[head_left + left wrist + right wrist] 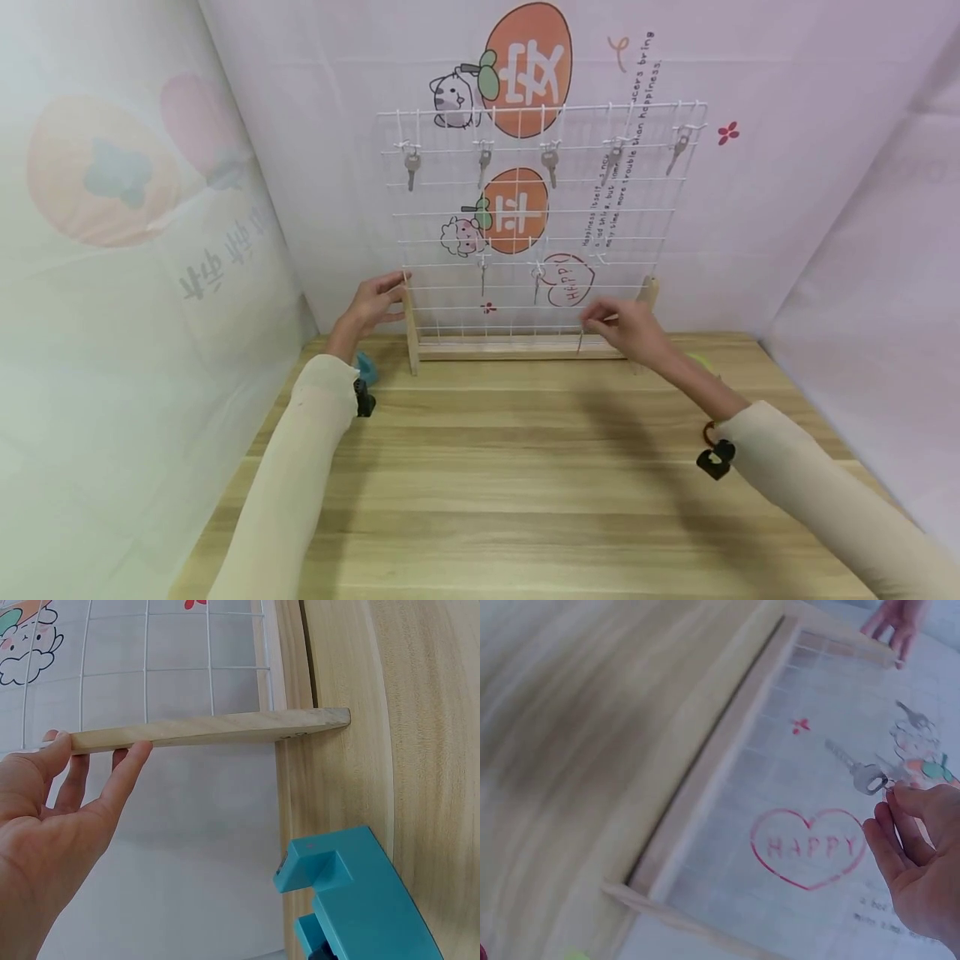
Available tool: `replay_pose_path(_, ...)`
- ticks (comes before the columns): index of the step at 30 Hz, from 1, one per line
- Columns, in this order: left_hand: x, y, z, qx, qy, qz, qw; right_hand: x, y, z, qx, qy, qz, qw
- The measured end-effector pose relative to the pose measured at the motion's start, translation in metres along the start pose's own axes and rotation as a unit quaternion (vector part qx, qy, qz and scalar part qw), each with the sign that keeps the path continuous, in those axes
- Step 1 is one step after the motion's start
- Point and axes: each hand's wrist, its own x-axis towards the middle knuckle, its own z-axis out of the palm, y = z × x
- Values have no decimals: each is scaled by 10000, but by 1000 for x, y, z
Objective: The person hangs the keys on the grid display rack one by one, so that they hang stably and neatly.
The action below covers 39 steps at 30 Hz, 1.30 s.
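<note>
A white wire grid rack [453, 214] stands upright on wooden side posts. Several keys hang along its upper row, among them one key [412, 167] at the left; two more, including a key [483, 275], hang lower down. My left hand [375, 302] holds the left wooden post [210, 729] between thumb and fingers near its top end. Between thumb and fingertips, my right hand [622, 325] pinches the small ring of a key [866, 778]. That key dangles in front of the lower right part of the grid.
A teal plastic object [360, 892] sits on the wooden table [480, 483] beside the left post. Something yellow-green [701, 361] lies behind my right forearm. Printed white cloth [315, 100] hangs behind the rack and along both sides.
</note>
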Motion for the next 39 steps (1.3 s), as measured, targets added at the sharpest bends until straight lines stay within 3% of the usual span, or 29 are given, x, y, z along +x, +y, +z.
replay_pose_path(8,8,-10,-3,33,122,91,9999,22,-9,-39,-477,692,318,9960)
replay_pose_path(15,14,-19,-4,124,191,164,9996,38,-3,-54,-645,1172,552,9895)
replay_pose_path(23,11,-14,-2,213,215,127,9995,44,7,-57,-476,1361,562,9880)
replay_pose_path(31,2,0,0,65,130,-45,9999,49,12,-54,-586,1300,623,9878)
replay_pose_path(39,0,2,0,-8,64,-73,10000,50,15,-52,-586,1182,709,9887)
